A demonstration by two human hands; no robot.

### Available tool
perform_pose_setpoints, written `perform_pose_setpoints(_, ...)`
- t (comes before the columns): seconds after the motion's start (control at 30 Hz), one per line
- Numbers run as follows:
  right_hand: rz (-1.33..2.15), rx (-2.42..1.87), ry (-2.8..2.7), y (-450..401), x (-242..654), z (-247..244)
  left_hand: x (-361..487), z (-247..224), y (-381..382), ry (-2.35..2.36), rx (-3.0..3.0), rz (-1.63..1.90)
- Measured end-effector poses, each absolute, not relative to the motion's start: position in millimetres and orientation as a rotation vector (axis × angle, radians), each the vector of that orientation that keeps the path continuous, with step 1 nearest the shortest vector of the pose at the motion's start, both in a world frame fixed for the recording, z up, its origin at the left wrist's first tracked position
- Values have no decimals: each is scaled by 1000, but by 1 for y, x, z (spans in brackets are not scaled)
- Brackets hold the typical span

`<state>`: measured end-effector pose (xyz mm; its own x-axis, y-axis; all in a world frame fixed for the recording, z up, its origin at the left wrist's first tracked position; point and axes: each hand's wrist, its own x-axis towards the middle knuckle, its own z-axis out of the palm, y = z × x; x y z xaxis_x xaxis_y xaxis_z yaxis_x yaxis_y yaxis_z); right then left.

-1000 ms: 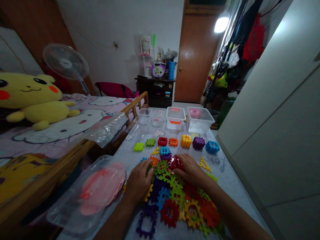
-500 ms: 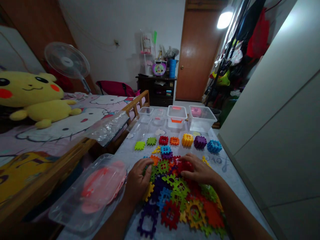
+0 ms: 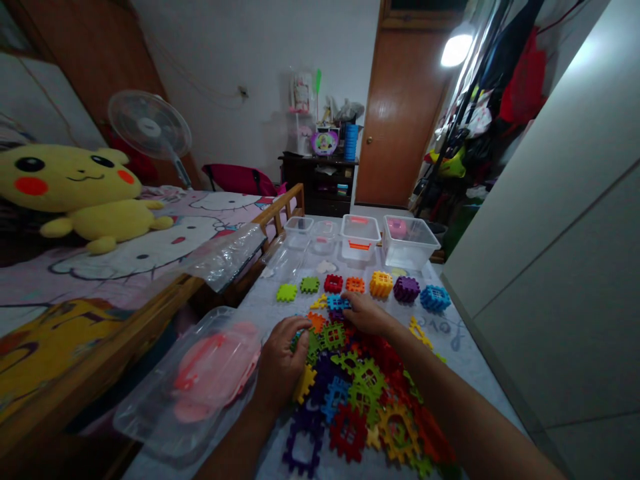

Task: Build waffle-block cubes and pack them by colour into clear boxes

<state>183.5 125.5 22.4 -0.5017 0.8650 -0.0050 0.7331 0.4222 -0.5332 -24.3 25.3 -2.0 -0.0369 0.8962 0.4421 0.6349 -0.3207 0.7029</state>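
Colourful toothed plastic pieces lie in a heap between my forearms, with a dark purple piece (image 3: 303, 443) and a red piece (image 3: 349, 432) at its near edge. My left hand (image 3: 284, 357) rests at the heap's left side, fingers curled round green and blue pieces. Reaching over the heap, my right hand (image 3: 364, 312) has its fingertips on a light blue piece (image 3: 339, 303) at the far edge. Behind it runs a row of sorted pieces: lime (image 3: 287, 293), green (image 3: 309, 285), red (image 3: 333, 284), orange (image 3: 355, 285), and yellow (image 3: 381, 285), purple (image 3: 407, 289) and blue (image 3: 435, 298) stacks.
Clear plastic boxes (image 3: 411, 245) stand at the table's far end. A clear lid (image 3: 165, 427) with a pink lid (image 3: 220, 373) lies left of my left arm. A wooden bed rail (image 3: 165, 313) borders the left side, a pale cabinet (image 3: 555, 233) the right.
My right hand has left the red piece at the heap's right and moved away and left to the light blue piece. My left hand has stayed by the green pieces. The view has shifted slightly.
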Motion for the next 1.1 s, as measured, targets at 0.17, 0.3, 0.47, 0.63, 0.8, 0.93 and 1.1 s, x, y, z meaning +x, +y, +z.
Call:
perform_pose_setpoints(0.17,790,-1332,-2418,113,184,25,-23,0,26,1689,1946,1221)
perform_pose_setpoints(0.3,913,-1248,-2413,104,189,33,-21,1,27,1707,1954,1166)
perform_pose_setpoints(0.47,1016,-1160,-2299,105,199,39,-19,0,28,1694,1977,1144)
perform_pose_setpoints(0.63,756,-1350,-2302,115,195,29,-20,0,28,1702,1965,1192)
perform_pose_setpoints(0.8,677,-1342,-2384,117,171,29,-22,1,27,1729,1907,1273)
perform_pose_setpoints(0.93,604,-1318,-2485,115,150,28,-23,-1,28,1748,1830,1313)
perform_pose_setpoints(1.1,555,-1341,-2563,115,138,20,-24,-5,29,1739,1753,1367)
